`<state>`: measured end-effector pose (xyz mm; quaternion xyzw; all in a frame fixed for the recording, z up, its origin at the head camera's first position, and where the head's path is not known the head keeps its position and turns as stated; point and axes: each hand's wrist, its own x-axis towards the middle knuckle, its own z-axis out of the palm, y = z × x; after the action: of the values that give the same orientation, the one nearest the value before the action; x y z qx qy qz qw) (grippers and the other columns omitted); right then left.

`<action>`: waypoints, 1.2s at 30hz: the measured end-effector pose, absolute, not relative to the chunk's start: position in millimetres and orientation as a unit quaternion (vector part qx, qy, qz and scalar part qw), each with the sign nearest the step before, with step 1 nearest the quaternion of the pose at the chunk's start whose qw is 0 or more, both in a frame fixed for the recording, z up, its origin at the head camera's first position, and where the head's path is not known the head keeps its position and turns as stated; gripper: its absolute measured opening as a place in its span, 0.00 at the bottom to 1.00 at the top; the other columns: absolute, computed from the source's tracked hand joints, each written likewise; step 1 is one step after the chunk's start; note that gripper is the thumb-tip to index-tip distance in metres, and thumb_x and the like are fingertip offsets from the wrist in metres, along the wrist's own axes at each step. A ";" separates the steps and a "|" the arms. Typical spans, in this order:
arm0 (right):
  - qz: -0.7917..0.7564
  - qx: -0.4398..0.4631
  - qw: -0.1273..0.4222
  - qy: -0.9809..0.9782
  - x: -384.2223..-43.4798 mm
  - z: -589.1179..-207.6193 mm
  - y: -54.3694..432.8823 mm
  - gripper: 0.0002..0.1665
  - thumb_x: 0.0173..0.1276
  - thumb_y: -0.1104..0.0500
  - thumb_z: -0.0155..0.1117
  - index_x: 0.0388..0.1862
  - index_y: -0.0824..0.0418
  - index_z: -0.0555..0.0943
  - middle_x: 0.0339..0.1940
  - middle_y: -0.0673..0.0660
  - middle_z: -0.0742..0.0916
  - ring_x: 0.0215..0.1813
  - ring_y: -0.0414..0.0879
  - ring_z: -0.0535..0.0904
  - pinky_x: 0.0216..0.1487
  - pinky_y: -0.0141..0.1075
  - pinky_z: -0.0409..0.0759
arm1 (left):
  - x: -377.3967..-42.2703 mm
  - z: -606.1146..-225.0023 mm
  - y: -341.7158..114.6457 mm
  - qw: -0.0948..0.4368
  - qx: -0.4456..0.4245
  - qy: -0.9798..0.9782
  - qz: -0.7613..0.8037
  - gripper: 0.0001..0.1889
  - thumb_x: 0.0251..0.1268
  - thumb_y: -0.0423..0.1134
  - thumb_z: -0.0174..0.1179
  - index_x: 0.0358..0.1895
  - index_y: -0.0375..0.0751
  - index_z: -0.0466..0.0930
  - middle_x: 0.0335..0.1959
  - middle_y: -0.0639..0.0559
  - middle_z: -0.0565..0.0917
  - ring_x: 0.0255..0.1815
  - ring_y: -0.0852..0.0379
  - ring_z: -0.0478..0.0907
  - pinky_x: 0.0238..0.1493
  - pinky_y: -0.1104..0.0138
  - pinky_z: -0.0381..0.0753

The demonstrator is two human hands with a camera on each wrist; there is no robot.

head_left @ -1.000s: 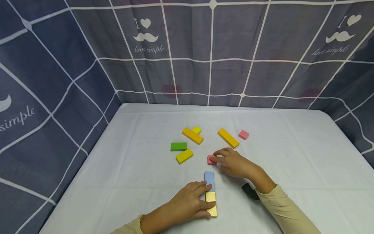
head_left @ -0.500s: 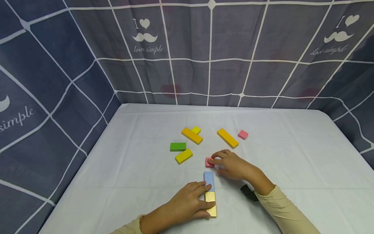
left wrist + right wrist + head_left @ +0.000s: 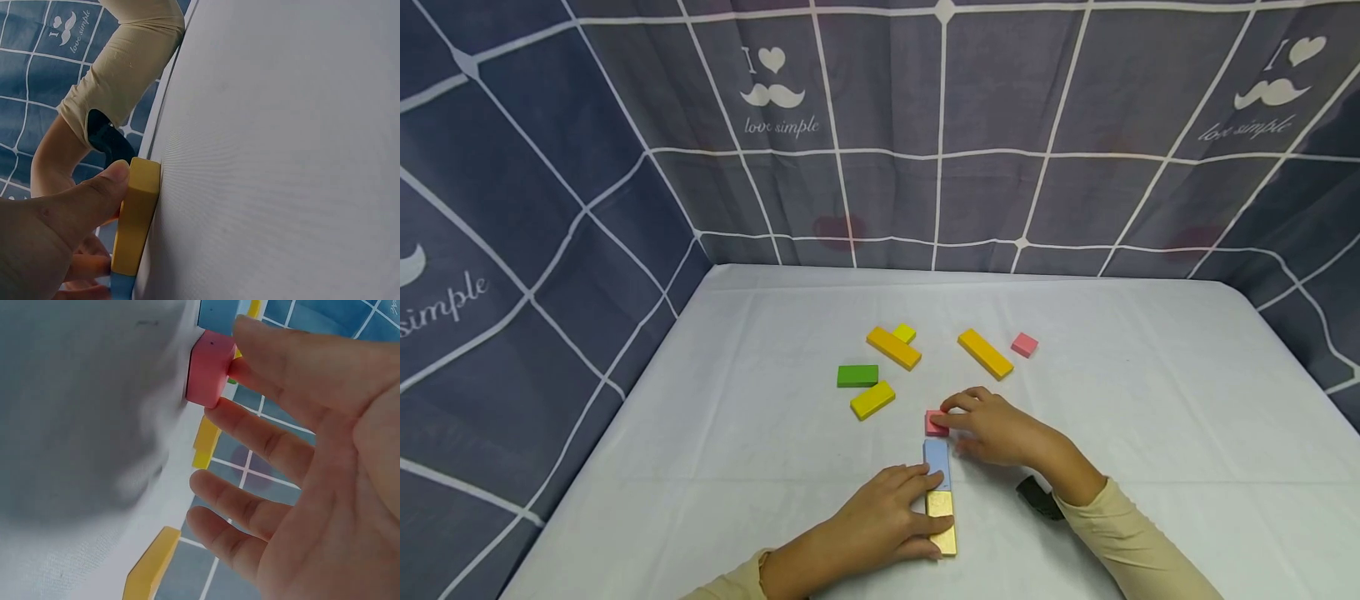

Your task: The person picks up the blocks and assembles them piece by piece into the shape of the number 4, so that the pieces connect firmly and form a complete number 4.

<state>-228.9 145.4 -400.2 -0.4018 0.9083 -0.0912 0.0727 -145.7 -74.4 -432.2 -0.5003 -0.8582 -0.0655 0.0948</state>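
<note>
White table (image 3: 1150,375) bears blocks (image 3: 936,454) before gridded curtain (image 3: 887,83).

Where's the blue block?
In the head view, the blue block sits lower centre, touched by the left hand, between the gold block and a pink block.

"How is the left hand (image 3: 883,517) lying?"

"Back upward, fingers (image 3: 917,485) stretched to the right, its thumb (image 3: 94,194) nearest the body."

"And the right hand (image 3: 996,425)?"

"Farther forward, fingers pointing left. The right thumb (image 3: 262,344) lies close to the index finger (image 3: 250,376); the ring finger (image 3: 244,509) and little finger (image 3: 228,547) are gently bent, just beside each other."

"The arms?"

"Sleeved. The left forearm (image 3: 737,577) enters from the lower left, the right forearm (image 3: 1138,533) from the lower right, angling inward."
</note>
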 end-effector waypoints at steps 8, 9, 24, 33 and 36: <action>-0.092 -0.407 0.068 0.906 -226.9 -399.6 144.4 0.27 0.59 0.58 0.65 0.59 0.51 0.75 0.54 0.54 0.78 0.57 0.57 0.69 0.55 0.52 0.71 | -146.0 -431.9 -74.3 0.096 -0.502 -0.858 -0.061 0.19 0.60 0.61 0.49 0.49 0.65 0.80 0.59 0.49 0.75 0.61 0.51 0.70 0.56 0.59 0.73; -0.093 -0.406 0.070 0.906 -226.9 -399.6 144.1 0.26 0.59 0.57 0.64 0.59 0.51 0.75 0.55 0.54 0.78 0.58 0.57 0.69 0.55 0.52 0.71 | -145.9 -431.9 -74.4 0.096 -0.502 -0.857 -0.062 0.18 0.60 0.61 0.49 0.49 0.65 0.80 0.59 0.49 0.75 0.61 0.51 0.70 0.56 0.59 0.73; -0.088 -0.401 0.088 0.907 -225.6 -397.4 143.8 0.27 0.60 0.57 0.63 0.60 0.50 0.74 0.55 0.53 0.77 0.59 0.56 0.67 0.57 0.51 0.69 | -146.7 -431.0 -73.4 0.102 -0.502 -0.857 -0.057 0.18 0.60 0.62 0.49 0.49 0.66 0.80 0.58 0.49 0.75 0.61 0.51 0.70 0.55 0.59 0.73; -0.089 -0.414 0.078 0.903 -225.8 -398.6 144.9 0.27 0.60 0.58 0.63 0.60 0.51 0.74 0.55 0.52 0.78 0.58 0.55 0.69 0.56 0.50 0.70 | -146.7 -431.6 -73.2 0.120 -0.502 -0.855 -0.053 0.17 0.59 0.62 0.50 0.47 0.66 0.81 0.57 0.51 0.76 0.60 0.52 0.71 0.54 0.59 0.73; -0.096 -0.410 0.080 0.903 -226.0 -399.9 144.8 0.27 0.60 0.58 0.63 0.60 0.51 0.74 0.54 0.52 0.79 0.57 0.54 0.69 0.55 0.49 0.71 | -146.1 -432.2 -72.9 0.123 -0.499 -0.856 -0.055 0.17 0.60 0.62 0.49 0.46 0.66 0.82 0.57 0.51 0.76 0.60 0.53 0.71 0.54 0.59 0.73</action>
<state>-226.0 144.8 -399.9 -0.4103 0.9034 -0.0960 0.0798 -146.1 -72.9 -432.2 -0.4994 -0.8558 -0.0551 0.1231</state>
